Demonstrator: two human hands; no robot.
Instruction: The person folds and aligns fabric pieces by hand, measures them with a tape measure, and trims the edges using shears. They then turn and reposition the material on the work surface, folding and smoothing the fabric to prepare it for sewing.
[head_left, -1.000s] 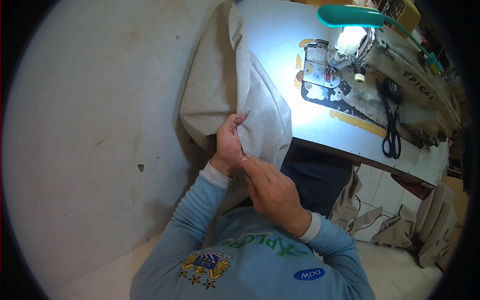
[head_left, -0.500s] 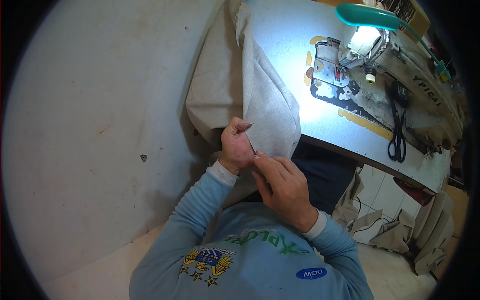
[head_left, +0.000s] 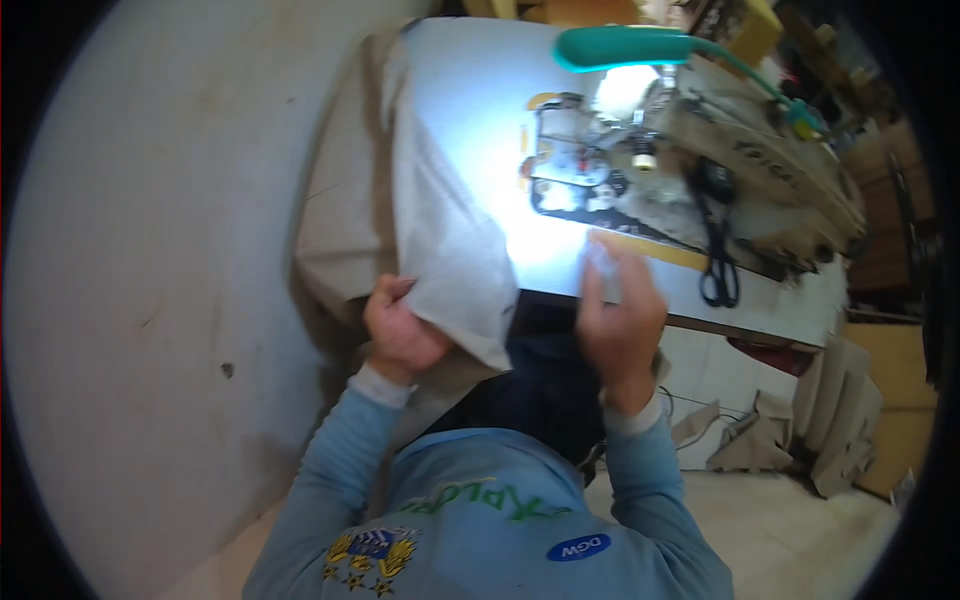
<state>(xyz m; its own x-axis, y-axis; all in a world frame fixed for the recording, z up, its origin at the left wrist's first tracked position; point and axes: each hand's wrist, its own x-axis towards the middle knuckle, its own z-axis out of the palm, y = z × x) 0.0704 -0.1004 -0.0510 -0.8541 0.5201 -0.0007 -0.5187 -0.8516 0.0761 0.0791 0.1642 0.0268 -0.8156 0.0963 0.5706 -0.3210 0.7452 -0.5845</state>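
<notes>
Beige cloth (head_left: 445, 230) hangs over the left end of the white sewing table (head_left: 470, 80) and down towards the lap. Its lower edge is gripped by my left hand (head_left: 405, 330), the thumb on top and the other fingers partly under the fabric. My right hand (head_left: 622, 315) is off the cloth, above the table's front edge and below the sewing machine (head_left: 770, 165). Motion blurs its fingers, which are drawn together around something small and pale that I cannot make out.
A green lamp (head_left: 620, 48) lights the needle area. Black scissors (head_left: 718, 260) lie on the table beside the machine. A wall (head_left: 180, 250) stands close on the left. More beige cloth pieces (head_left: 840, 420) are piled at the lower right.
My right hand has left the cloth beside my left hand and moved right and up to the table edge. The view has shifted, so table and machine appear further left. My left hand still grips the cloth.
</notes>
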